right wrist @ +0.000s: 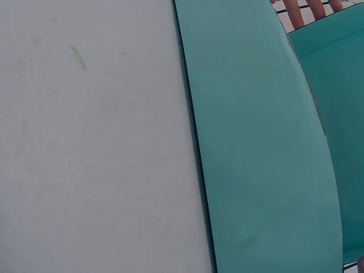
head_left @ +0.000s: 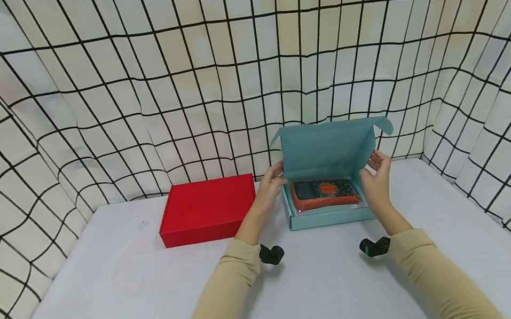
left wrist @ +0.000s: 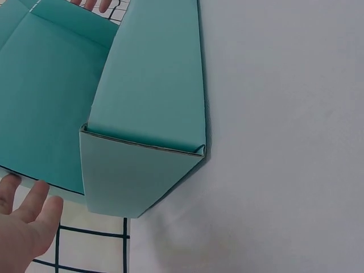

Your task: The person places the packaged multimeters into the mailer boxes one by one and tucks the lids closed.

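A teal cardboard box (head_left: 331,218) stands on the table with its lid (head_left: 323,145) raised. Inside lies a multimeter (head_left: 328,189) with a dark face, an orange dial and an orange casing, in clear wrapping. My left hand (head_left: 271,187) is at the box's left side; in the left wrist view its extended fingers (left wrist: 35,199) touch the lid's side edge. On the opposite side my right hand (head_left: 377,178) has its fingers at the lid's right edge. The right wrist view mostly shows the box wall (right wrist: 256,136), with the right hand largely out of frame.
A closed red box (head_left: 213,205) sits left of the teal one. Black wrist cameras (head_left: 272,254) hang inside both forearms. Behind the white-covered table (head_left: 109,297) rises a white cloth wall with a black grid (head_left: 207,85), which also lines both sides.
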`<state>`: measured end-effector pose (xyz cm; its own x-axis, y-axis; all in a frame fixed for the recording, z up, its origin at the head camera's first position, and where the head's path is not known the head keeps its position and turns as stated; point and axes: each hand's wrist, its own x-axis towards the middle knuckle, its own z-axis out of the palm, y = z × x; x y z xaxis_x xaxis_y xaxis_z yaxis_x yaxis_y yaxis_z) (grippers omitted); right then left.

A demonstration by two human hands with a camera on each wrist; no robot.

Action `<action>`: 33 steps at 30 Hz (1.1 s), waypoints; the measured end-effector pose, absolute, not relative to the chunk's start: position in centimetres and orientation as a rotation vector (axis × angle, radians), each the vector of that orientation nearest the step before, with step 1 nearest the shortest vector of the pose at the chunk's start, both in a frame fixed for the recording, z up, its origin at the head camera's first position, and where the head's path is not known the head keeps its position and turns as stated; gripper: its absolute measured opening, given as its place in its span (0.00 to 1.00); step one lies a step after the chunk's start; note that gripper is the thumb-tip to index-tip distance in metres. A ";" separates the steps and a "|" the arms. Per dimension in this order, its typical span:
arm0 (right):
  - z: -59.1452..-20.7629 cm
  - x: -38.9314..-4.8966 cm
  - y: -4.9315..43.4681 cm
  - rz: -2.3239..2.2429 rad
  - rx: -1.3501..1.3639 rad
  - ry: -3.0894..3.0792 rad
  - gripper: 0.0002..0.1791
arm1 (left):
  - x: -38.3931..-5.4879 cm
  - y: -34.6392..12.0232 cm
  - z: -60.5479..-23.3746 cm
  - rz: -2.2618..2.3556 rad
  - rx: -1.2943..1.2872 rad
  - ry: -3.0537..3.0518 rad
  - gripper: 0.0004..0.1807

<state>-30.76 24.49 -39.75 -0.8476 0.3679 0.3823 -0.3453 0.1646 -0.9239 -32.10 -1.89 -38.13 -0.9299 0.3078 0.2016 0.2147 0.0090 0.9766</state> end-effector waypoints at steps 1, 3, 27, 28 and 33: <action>-39.8 -30.8 24.5 1.738 -0.016 -1.907 0.34 | -32.1 -1.9 -38.1 2.087 0.567 2.183 0.33; -39.8 -30.8 24.4 1.737 -0.008 -1.905 0.34 | -32.2 -2.0 -38.1 2.086 0.569 2.185 0.34; -40.4 -30.7 25.4 1.751 0.079 -1.941 0.31 | -32.1 -2.3 -38.5 2.117 0.546 2.146 0.34; -40.5 -30.7 25.6 1.759 0.096 -1.952 0.31 | -32.1 -2.3 -38.5 2.118 0.536 2.145 0.33; -40.7 -30.2 26.7 1.772 0.186 -2.010 0.31 | -31.7 -2.3 -39.0 2.107 0.511 2.152 0.33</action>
